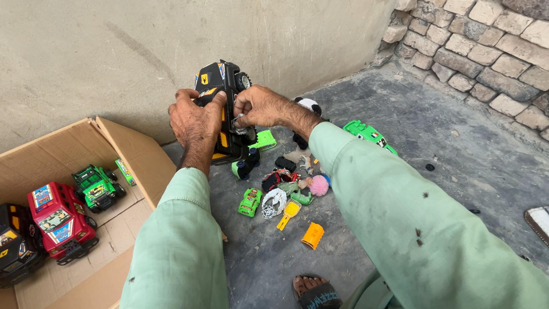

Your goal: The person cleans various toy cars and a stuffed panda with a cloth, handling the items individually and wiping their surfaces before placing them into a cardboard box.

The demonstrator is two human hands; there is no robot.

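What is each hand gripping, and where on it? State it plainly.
Both hands hold one black plastic toy truck with yellow markings, lifted over the floor. The left hand wraps its side; the right hand grips its underside near a wheel.

Both hands hold a black plastic toy truck with yellow markings point(224, 109) upright at centre: left hand point(193, 123) wraps its side, right hand point(260, 107) pinches its underside. Small plastic toys point(283, 189) litter the grey concrete floor point(457, 166) at five o'clock; an open cardboard box point(134, 151) with toy trucks sits at eight o'clock
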